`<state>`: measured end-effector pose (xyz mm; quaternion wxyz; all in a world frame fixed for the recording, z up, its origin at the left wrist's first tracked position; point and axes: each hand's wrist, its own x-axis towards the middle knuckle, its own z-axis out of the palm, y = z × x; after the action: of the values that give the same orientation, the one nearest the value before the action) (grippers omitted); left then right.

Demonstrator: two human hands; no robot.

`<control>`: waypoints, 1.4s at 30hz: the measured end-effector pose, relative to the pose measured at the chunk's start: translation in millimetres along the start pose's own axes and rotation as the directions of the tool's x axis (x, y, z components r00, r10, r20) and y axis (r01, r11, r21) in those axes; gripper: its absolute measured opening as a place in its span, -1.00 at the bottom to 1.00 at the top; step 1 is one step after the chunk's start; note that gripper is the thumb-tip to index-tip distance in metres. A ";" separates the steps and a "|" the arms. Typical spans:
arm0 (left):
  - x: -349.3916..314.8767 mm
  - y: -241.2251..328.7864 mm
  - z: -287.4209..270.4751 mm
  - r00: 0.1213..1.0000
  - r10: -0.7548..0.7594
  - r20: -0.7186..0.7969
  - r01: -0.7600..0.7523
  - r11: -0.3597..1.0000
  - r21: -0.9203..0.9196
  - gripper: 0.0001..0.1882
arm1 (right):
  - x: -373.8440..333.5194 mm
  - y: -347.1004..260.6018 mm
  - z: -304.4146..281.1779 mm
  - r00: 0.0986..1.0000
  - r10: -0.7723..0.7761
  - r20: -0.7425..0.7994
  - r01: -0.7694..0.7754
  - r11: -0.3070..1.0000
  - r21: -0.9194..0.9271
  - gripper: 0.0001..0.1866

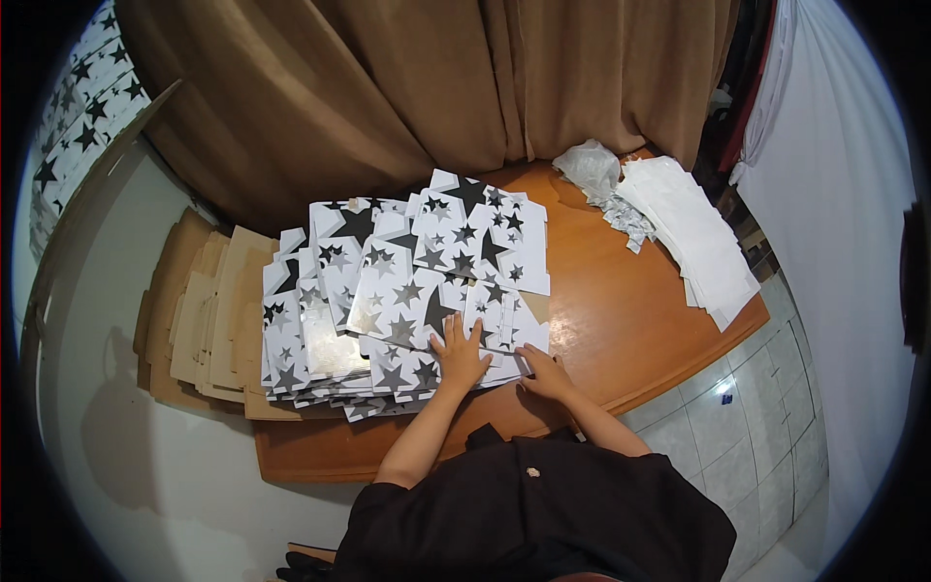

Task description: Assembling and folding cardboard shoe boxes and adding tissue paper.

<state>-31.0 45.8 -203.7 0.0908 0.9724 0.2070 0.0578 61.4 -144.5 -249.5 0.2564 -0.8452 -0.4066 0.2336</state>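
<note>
A broad pile of flat white cardboard pieces (393, 291) printed with black and grey stars covers the left and middle of the table in overlapping layers. My left hand (459, 357) lies flat on the near part of the pile, fingers spread and pointing away from me. At the pile's near right corner is my right hand (547, 374), its fingers stretched toward the edge of a star-printed piece. Its thumb looks apart from the fingers, and I see nothing held in it. Some pieces show plain white flaps and shiny patches.
Brown cardboard sheets (215, 310) lean in a stack at the table's left end. On the wooden table (606, 320), white paper sheets (690, 233) lie at the far right beside a crumpled clear plastic bag (589, 167) and small scraps (628, 221). A brown curtain (407, 87) hangs behind.
</note>
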 end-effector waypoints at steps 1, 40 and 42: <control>-1.1 1.0 3.9 0.999 0.019 -0.046 -0.019 1.000 -0.008 -0.20 | -1.1 5.7 -0.5 1.000 -0.018 -0.014 0.018 0.999 0.045 -0.25; 68.8 97.1 -169.3 0.311 -0.548 -0.776 -0.384 0.675 -0.630 -0.58 | 8.1 103.8 -218.5 0.606 0.349 -0.715 0.365 0.677 0.639 -0.39; 68.6 95.8 -168.3 0.351 -0.626 -0.696 -0.398 0.573 -0.716 -0.61 | 7.2 117.8 -234.8 0.506 0.345 -0.791 0.471 0.657 0.588 -0.36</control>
<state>43.6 13.8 -14.9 0.3923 0.5750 0.2477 0.6739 274.0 -259.3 -146.0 0.7552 -0.6386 -0.1221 -0.0834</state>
